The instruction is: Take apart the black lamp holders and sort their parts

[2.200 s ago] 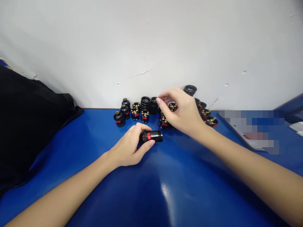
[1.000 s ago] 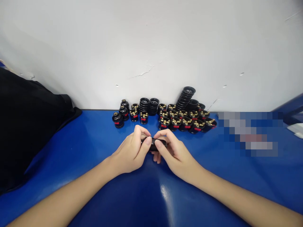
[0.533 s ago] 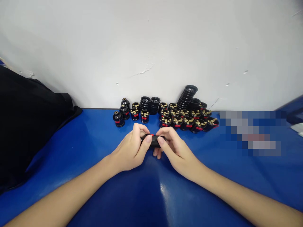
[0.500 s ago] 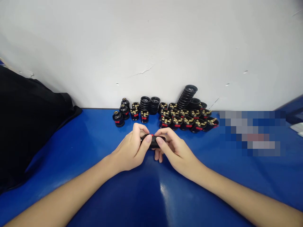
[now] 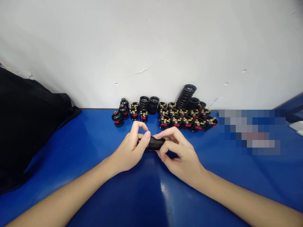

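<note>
A black lamp socket (image 5: 156, 143) lies sideways between my two hands, just above the blue table. My left hand (image 5: 134, 148) grips its left end with thumb and bent index finger. My right hand (image 5: 181, 154) has its fingers curled around the right end, the index finger along the top and the thumb below. A bit of red shows at the socket's lower edge; both its ends are largely covered by fingers. Beyond my hands stand several black socket bodies (image 5: 176, 121) with brass contacts and red tabs, open side up.
Three domed sockets (image 5: 116, 119) stand at the left of the row. Stacked black threaded rings (image 5: 187, 96) lean by the white wall (image 5: 94, 47); shorter stacks (image 5: 144, 104) stand nearby. Black cloth (image 5: 30, 126) covers the blue table's (image 5: 94, 201) left side. A pixelated patch hides the right.
The socket has turned about its long axis: its red part was at the top and is now at the bottom. My right thumb has moved from its near face to below it.
</note>
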The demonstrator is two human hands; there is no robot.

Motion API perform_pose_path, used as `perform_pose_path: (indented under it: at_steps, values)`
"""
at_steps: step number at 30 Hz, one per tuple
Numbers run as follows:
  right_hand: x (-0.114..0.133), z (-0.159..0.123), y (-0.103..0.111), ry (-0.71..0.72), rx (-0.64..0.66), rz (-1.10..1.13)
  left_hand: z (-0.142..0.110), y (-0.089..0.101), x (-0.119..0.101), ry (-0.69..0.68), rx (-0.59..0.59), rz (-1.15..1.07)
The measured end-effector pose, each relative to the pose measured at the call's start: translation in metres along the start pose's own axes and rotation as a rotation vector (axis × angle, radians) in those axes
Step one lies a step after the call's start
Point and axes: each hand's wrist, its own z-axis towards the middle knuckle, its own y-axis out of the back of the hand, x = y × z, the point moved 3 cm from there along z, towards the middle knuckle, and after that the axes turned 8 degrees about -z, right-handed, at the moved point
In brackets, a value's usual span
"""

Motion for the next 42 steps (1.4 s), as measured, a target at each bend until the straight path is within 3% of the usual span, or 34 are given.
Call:
perform_pose_path:
  at_steps: [4,9,12,16,22,29,34,38,42]
  values:
    - [0.002,0.001,-0.001,-0.054,0.032,0.058,-0.001,0.002,0.0,-0.096,0.031,0.106]
    - [-0.007,0.002,-0.007,-0.328,0.031,0.239,-0.004,0.004,0.001,-0.254,0.029,0.209]
    - [-0.015,0.001,-0.011,-0.411,0.07,0.229,-0.004,0.003,0.003,-0.279,0.036,0.218]
    - [-0.017,0.001,-0.008,-0.327,0.051,0.127,-0.002,0.005,0.004,-0.294,-0.02,0.238]
    - [-0.009,0.001,-0.002,-0.157,0.029,-0.034,0.001,0.015,-0.002,-0.39,-0.252,0.347]
    - [-0.001,0.002,0.0,-0.132,0.011,-0.095,0.01,0.036,-0.01,-0.346,-0.465,0.397]
    - [0.004,0.005,0.001,-0.082,0.024,-0.111,0.025,0.049,-0.028,-0.362,-0.476,0.318]
    - [0.004,0.003,-0.001,-0.059,0.031,-0.126,0.051,0.056,-0.041,-0.365,-0.422,0.424]
    - [0.003,0.002,-0.002,-0.048,0.032,-0.139,0.084,0.059,-0.049,-0.472,-0.401,0.609]
